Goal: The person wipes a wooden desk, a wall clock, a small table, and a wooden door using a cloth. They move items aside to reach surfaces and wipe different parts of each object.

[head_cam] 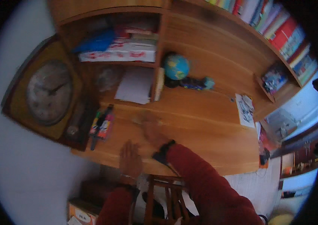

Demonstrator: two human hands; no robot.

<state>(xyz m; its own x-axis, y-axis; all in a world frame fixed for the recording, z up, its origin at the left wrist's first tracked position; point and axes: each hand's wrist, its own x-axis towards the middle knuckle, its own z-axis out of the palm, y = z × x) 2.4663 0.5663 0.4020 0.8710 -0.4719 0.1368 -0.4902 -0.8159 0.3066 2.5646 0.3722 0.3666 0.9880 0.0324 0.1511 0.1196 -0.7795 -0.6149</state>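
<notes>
My left hand lies palm down by the front edge of the wooden desk, fingers stretched out, with nothing seen in it. Further in over the desktop is my right hand, smeared by motion blur. Whether its fingers hold anything cannot be made out. A dark band circles the right wrist, and a dark flat item shows just below it. Left of both hands, a colourful packet with dark parts rests on the desk.
A large wall-type clock stands at the desk's left end. Behind are a globe, papers in a cubby and a printed sheet at the right. Books fill the upper shelf. A wooden chair stands below the front edge.
</notes>
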